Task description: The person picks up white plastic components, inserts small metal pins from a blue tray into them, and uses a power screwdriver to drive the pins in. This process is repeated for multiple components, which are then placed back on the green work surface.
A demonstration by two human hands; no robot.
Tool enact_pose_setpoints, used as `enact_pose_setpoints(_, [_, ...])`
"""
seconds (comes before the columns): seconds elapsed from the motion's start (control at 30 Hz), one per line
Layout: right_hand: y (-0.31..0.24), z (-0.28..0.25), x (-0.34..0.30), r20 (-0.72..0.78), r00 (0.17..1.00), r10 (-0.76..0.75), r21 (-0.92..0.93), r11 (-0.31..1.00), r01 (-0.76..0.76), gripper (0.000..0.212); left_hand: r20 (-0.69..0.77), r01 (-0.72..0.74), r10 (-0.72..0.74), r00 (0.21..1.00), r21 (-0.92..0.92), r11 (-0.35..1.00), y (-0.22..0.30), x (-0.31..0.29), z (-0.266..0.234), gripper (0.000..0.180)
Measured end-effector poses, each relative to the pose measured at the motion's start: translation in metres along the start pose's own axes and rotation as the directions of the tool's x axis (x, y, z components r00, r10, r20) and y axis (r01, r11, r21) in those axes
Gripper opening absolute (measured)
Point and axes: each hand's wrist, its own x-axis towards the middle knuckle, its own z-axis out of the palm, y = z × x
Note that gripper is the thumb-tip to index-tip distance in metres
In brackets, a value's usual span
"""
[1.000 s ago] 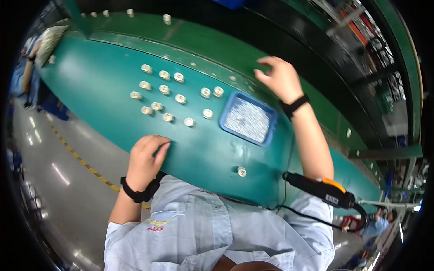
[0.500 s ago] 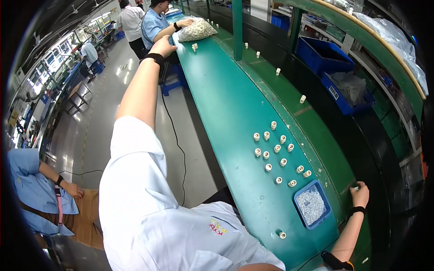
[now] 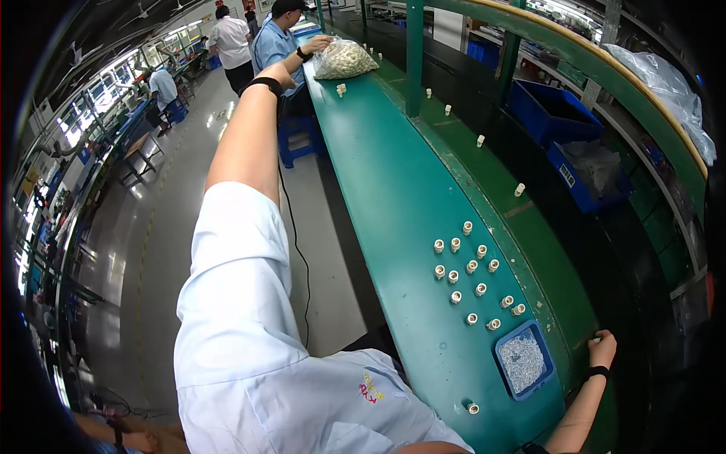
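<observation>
My left arm reaches far out beside the table's left edge. My left hand (image 3: 279, 74) is near a co-worker's side; its fingers are mostly hidden beyond the wrist. Far to the right, my right hand (image 3: 603, 349) is over the green strip along the bench, fingers closed on a small whitish piece, mostly covered. Several small white cylindrical fittings (image 3: 481, 289) with open, metallic-looking tops stand grouped on the green table (image 3: 378, 204). Beside my right hand is a blue tray (image 3: 501, 366) of small clear, shiny bits. A lone fitting (image 3: 473, 408) stands near me.
A clear bag of whitish pieces (image 3: 346, 60) lies at the table's far end, a co-worker's hand (image 3: 316, 44) on it. More fittings (image 3: 519, 189) stand in a line along the green strip. Blue bins (image 3: 556, 113) are beyond, right of a green post (image 3: 414, 60).
The view has shifted, so the table and fittings appear lower and further right. My left hand is slightly further out. The seated person at lower left has mostly left the view.
</observation>
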Motion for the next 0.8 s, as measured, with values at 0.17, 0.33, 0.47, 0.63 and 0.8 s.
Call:
enact_pose_setpoints(0.17, [0.002, -0.013, -0.010, 0.053, 0.998, 0.045, -0.029, 0.999, -0.043, 0.014, 0.048, -0.028, 0.027, 0.998, 0.024, 0.999, -0.006, -0.003, 0.018, 0.056])
enact_pose_setpoints(0.33, [-0.031, -0.032, -0.018, 0.013, 0.994, -0.104, 0.079, 0.992, 0.103, 0.009, -0.092, -0.365, 0.356, 0.930, -0.101, 0.926, 0.010, -0.004, 0.049, 0.058])
enact_pose_setpoints(0.47, [-0.140, -0.083, -0.045, 0.063, 0.977, -0.204, 0.316, 0.933, 0.174, 0.019, -0.024, -0.568, 0.586, 0.810, -0.283, 0.773, 0.053, -0.071, 0.057, 0.050])
enact_pose_setpoints(0.63, [-0.210, -0.098, -0.089, 0.262, 0.830, -0.492, 0.672, 0.711, 0.209, 0.017, 0.097, -0.560, 0.753, 0.651, -0.609, 0.562, 0.104, -0.216, 0.103, 0.043])
enact_pose_setpoints(0.8, [-0.231, -0.069, -0.123, 0.318, 0.587, -0.745, 0.557, 0.648, 0.520, 0.016, 0.114, -0.680, 0.815, 0.568, -0.493, 0.542, 0.112, -0.309, 0.131, 0.042])
